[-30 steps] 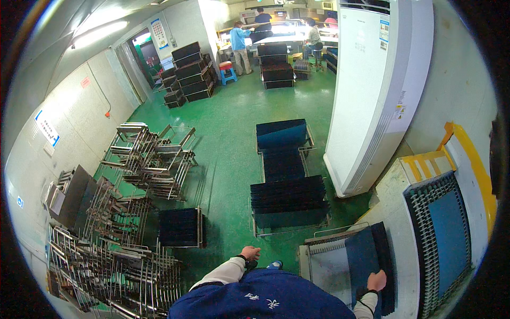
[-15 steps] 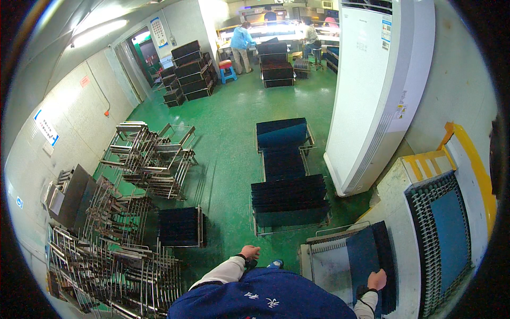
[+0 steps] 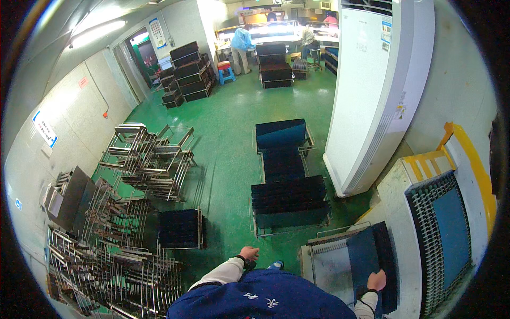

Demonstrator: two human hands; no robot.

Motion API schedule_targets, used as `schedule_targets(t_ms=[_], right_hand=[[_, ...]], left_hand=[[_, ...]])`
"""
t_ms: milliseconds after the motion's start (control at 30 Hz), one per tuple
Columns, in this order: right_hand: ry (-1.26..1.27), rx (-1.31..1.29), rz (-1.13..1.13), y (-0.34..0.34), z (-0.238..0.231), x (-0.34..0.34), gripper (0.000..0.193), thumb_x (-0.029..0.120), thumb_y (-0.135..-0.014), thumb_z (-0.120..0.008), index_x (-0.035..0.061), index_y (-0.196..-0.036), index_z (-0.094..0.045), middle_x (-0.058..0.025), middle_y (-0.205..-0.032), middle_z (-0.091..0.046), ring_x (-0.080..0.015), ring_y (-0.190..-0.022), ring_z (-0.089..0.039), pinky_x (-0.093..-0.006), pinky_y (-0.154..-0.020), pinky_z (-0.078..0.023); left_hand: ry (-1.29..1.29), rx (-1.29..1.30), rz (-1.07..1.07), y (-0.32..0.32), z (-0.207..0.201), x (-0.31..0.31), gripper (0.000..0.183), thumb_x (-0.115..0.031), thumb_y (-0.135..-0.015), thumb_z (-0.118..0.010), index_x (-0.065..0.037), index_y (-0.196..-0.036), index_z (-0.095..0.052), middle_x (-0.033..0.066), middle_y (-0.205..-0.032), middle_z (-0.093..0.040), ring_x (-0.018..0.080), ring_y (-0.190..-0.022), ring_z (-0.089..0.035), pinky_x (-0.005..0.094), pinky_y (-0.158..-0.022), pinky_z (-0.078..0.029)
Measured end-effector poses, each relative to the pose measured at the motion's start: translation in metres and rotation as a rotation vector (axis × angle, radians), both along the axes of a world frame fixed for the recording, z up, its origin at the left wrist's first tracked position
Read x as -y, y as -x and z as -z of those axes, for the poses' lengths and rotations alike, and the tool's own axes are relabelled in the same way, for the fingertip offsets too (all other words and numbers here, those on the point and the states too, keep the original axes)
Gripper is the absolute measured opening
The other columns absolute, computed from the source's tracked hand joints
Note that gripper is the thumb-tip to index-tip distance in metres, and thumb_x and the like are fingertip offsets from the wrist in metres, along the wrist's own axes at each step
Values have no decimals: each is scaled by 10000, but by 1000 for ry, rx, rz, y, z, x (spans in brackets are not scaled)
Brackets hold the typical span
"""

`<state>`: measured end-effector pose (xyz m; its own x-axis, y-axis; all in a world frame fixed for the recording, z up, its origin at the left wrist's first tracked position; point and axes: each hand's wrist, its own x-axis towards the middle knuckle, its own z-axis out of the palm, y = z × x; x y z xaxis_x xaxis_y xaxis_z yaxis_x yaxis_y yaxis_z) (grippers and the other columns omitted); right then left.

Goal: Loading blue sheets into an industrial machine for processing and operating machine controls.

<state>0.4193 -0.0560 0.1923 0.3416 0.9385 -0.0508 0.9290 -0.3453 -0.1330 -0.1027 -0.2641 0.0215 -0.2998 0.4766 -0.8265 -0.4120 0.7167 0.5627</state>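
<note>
Over the green floor in front of my body, my left hand (image 3: 249,253) hangs with its fingers loosely curled and nothing visible in them. At the lower right, my right hand (image 3: 377,280) is closed beside the edge of a dark blue panel (image 3: 362,260). Its fingertips are turned away, so whether they grip the panel is hidden. That panel leans with a stack of darker panels (image 3: 386,250) in a wire-sided rack (image 3: 314,266). The near left part of this rack holds no panels and shows a pale base.
Racks of dark panels (image 3: 289,199) stand ahead, and another rack (image 3: 180,228) is to the left. Bare metal racks (image 3: 127,271) crowd the left wall. A tall white cabinet unit (image 3: 361,101) and a machine with a roller conveyor (image 3: 425,228) line the right. People work at a far bench (image 3: 273,40).
Both my hands stay almost where they were. The view shifts very slightly. At the far bench, the people have changed posture a little.
</note>
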Motion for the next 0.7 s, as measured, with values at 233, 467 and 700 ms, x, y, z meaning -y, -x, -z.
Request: schedule_targets(t_ms=[233, 467, 700], right_hand=[[-118, 71, -20, -7, 23, 4, 288, 159, -681, -664, 25, -927, -595, -169, -916, -623, -314, -870, -602, -400, -729, -480], [-55, 36, -11, -8, 25, 5, 303, 124, -686, -637, 8, -963, -595, -187, -954, -613, -333, -898, -589, -409, -754, -470], [-58, 66, -31, -1, 22, 6, 288, 147, -697, -654, 15, -945, -593, -166, -940, -620, -318, -884, -597, -402, -739, -473]], left_hand=[[7, 1, -6, 2, 1, 1, 347, -233, -837, -591, 24, -1036, -469, 144, -867, -568, 234, -631, -572, 330, -475, -451], [2, 20, -25, 2, -1, 4, 329, -249, -840, -586, 4, -1026, -489, 129, -880, -571, 250, -657, -585, 329, -492, -448], [42, 12, -15, 7, 0, 6, 435, -267, -815, -588, 30, -1120, -499, 145, -939, -622, 228, -666, -621, 331, -550, -500]])
